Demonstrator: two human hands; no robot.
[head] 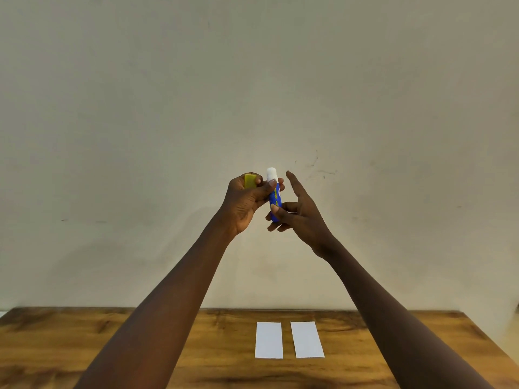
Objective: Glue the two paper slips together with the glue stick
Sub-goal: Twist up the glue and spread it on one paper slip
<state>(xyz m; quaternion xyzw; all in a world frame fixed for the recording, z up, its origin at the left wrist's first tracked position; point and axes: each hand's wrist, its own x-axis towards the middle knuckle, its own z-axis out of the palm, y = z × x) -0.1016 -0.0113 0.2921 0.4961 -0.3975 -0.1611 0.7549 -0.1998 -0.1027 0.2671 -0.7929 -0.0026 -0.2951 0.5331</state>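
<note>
Step in hand: prepping the glue stick (274,196), cap off, glue exposed. Looks like twisting the base to raise the glue, but that's a guess.

L hand (243,202) raised well above the table (84,338), pinching upper part of the blue barrel w/ thumb + fingers; yellow cap (250,181) tucked in same hand, further back in the fingers. R hand (299,213) grips barrel's lower end w/ thumb + curled fingers, index finger sticking up free.

Stick: long axis near vertical, slight tilt, white glue tip pointing up, base down.

Slips: left slip (269,340) and right slip (307,339) flat on table, side by side, close but not touching, long axes running away from the person. No glue visible on either, too far to be sure.

Next, by judgement: bring stick down, flip tip downward, hold one slip steady w/ a free finger, rub glue along it. Cap needs parking or keeping palmed. Then lay 2nd slip on top, edges aligned, press.
</note>
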